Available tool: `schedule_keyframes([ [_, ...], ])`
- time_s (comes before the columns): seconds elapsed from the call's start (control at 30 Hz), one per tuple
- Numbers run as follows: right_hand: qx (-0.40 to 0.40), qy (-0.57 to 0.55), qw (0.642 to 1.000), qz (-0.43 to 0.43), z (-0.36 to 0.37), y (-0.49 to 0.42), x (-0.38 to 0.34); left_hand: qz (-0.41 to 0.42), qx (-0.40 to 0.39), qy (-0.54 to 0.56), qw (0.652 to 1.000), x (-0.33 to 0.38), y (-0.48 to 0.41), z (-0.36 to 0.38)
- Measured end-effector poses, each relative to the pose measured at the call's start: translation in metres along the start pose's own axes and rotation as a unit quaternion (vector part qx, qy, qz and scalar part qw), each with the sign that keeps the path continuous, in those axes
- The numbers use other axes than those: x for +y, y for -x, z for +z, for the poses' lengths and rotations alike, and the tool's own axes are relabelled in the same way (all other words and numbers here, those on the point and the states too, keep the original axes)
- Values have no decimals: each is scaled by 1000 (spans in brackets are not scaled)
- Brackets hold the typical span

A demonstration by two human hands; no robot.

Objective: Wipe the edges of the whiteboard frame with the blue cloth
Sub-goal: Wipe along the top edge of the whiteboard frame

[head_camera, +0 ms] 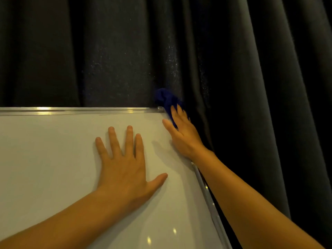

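Observation:
The whiteboard [53, 159] fills the lower left, with a silver metal frame [80, 110] along its top and down its right side. My right hand [183, 133] grips the bunched blue cloth [166, 99] against the frame's upper right corner, thumb on the board face and fingers wrapped over the right edge. The cloth bulges up past the corner. My left hand [124, 166] lies flat on the white surface with its fingers spread, holding nothing, just left of the right hand.
Dark pleated curtains [251, 69] hang close behind and to the right of the board. The right frame rail [210, 198] runs down under my right forearm.

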State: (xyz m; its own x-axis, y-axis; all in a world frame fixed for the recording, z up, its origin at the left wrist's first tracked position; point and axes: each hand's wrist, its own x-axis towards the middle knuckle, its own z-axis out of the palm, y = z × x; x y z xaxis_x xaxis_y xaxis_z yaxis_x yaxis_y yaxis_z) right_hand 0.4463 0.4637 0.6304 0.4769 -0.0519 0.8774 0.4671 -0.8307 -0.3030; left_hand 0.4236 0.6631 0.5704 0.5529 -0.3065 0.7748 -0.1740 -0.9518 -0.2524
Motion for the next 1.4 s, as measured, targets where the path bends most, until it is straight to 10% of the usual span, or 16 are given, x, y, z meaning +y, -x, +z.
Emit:
schedule_keyframes([
  [0.67,-33,-243,963,112,-20,222,27,155,16,58,986,62,7,22],
  [1.1,-138,-243,934,223,-134,250,44,349,46,290,890,141,71,-21],
  [1.4,-114,-347,887,281,-179,308,13,171,-156,597,768,170,137,-58],
])
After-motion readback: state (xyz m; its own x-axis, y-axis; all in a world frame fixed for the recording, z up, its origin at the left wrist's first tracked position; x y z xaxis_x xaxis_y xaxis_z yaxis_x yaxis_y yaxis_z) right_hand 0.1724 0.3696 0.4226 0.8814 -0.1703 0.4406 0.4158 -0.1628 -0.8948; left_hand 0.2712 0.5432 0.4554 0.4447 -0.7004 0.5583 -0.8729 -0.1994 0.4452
